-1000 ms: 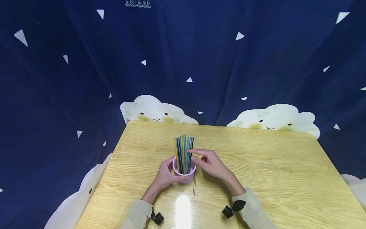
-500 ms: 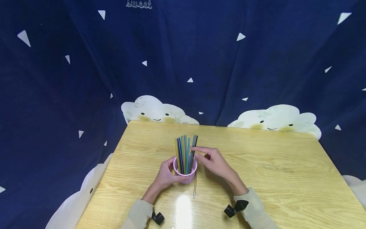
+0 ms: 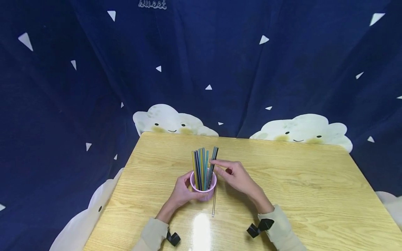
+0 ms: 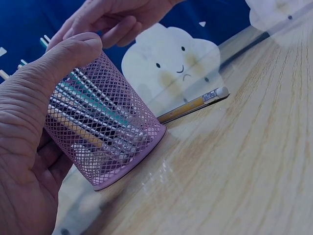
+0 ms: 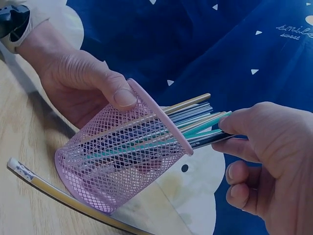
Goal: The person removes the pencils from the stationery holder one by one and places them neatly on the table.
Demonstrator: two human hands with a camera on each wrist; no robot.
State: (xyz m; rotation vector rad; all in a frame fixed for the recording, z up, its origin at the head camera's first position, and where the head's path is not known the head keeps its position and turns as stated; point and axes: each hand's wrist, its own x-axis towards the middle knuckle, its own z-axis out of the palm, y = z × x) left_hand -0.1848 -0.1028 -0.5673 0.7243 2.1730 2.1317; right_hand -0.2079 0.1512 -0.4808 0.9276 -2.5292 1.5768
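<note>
Left hand point(image 3: 183, 191) grips the mesh cup point(image 5: 98, 183); right hand point(image 3: 238, 177), beside it, pinches dark pencils point(image 5: 205, 140), likely light, stiff and smooth, best held near their upper ends.

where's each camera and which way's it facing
Head: worn on the head, facing forward-down over the table; left hand, right hand, sleeves show.
Left wrist: worn there, facing the pink cup; left hand close, right hand beyond.
Right wrist: worn there, facing the pencils; right hand close, left hand beyond.
Both wrist views share the pink cup and loose pencil.
</note>
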